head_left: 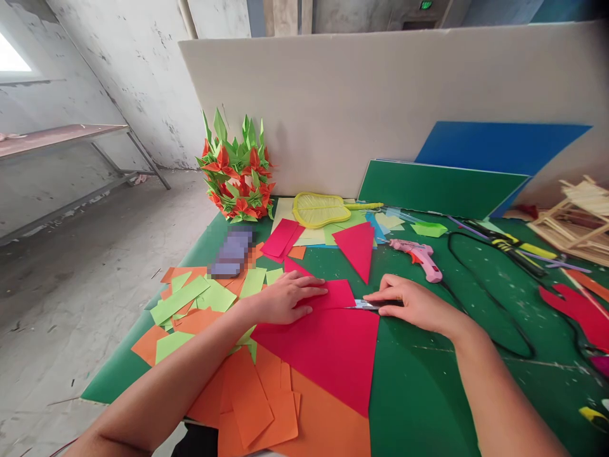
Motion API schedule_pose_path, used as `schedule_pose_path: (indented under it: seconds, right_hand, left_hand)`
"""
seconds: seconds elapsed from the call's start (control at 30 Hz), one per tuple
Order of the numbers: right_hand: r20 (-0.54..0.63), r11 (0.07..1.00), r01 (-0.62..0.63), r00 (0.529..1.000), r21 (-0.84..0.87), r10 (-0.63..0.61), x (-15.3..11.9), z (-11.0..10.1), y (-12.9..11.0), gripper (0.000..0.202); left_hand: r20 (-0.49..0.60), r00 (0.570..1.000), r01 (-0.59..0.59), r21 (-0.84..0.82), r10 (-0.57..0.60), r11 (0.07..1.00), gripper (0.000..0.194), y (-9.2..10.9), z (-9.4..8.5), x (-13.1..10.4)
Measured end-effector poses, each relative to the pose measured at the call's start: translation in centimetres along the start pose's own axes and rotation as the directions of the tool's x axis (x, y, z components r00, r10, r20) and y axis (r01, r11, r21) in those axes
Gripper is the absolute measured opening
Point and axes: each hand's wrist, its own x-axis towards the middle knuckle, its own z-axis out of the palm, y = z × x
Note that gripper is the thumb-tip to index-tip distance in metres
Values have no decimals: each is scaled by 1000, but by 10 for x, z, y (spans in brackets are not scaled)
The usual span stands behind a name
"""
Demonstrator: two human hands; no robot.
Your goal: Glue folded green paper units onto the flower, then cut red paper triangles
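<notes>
A large red paper sheet [328, 352] lies in front of me, with a folded or separate upper strip [340, 293] along its top edge. My left hand [290, 297] rests on that strip, fingers stretched out and pressing it down. In my right hand [404, 301] is a craft knife [365, 304], its metal tip at the right end of the line between strip and sheet. Orange paper [328, 419] lies beneath the red sheet. Beyond my hands sit a red paper triangle [356, 247] and small red rectangles [281, 238].
A pink glue gun [419, 255] with a black cord lies at right. Green and orange paper pieces [183, 298] and a blurred phone [233, 252] are at left. Behind stand an origami piece [238, 168], a yellow fly swatter [321, 209], a green board [438, 190] and wooden sticks [578, 222].
</notes>
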Motion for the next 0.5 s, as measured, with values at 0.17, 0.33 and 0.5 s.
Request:
schedule_pose_path:
  seconds: [0.17, 0.33, 0.5]
  right_hand:
    - [-51, 996, 31, 998, 78, -28, 3, 5, -8, 20]
    - [-49, 993, 59, 997, 98, -54, 5, 7, -9, 14]
    - [-10, 995, 43, 999, 89, -43, 3, 3, -9, 17]
  left_hand:
    - [-4, 1000, 4, -3, -4, 1000, 46, 0, 0, 0]
    - [1, 1000, 6, -7, -6, 1000, 46, 0, -1, 0]
    - [6, 1000, 8, -7, -8, 1000, 46, 0, -1, 0]
